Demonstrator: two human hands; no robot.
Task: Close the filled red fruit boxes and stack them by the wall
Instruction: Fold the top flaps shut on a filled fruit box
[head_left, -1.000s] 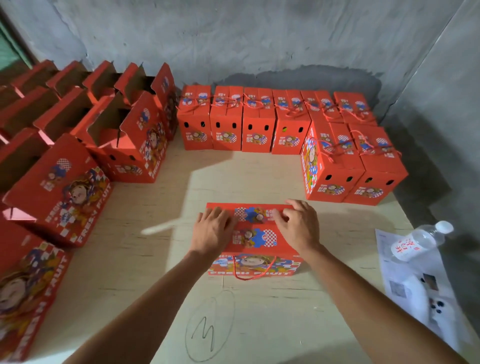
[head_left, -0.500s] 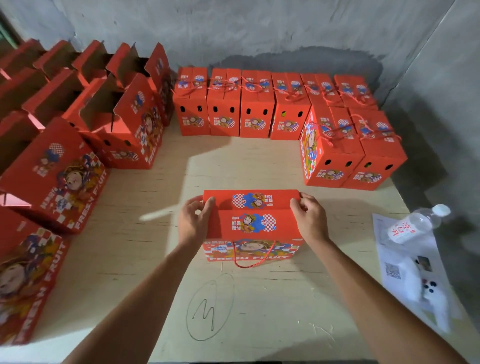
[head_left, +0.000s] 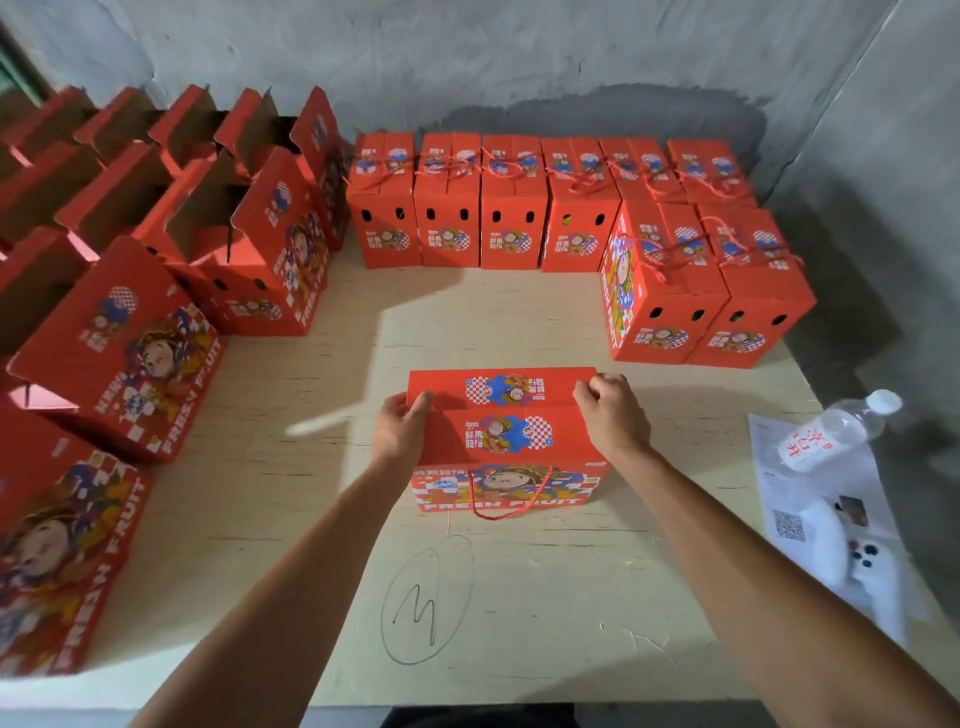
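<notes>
A closed red fruit box (head_left: 506, 436) stands on the pale table (head_left: 545, 597) in front of me, its red cord handle hanging down the near face. My left hand (head_left: 402, 428) grips the box's left end, thumb on top. My right hand (head_left: 613, 415) grips the right end with curled fingers over the top edge. Several closed red boxes (head_left: 514, 208) stand in a row against the grey wall. Two more closed boxes (head_left: 711, 291) stand in front of that row at the right.
Open red boxes (head_left: 208, 208) with raised flaps fill the table's left side, down to the near left edge. A water bottle (head_left: 836, 428) lies on a paper sheet (head_left: 810, 499) at the right edge, beside a white controller (head_left: 852, 561). A pencil scribble (head_left: 426, 603) marks the near table.
My hands slid from the top of the box out to its two ends and now grip them. The camera view has shifted slightly.
</notes>
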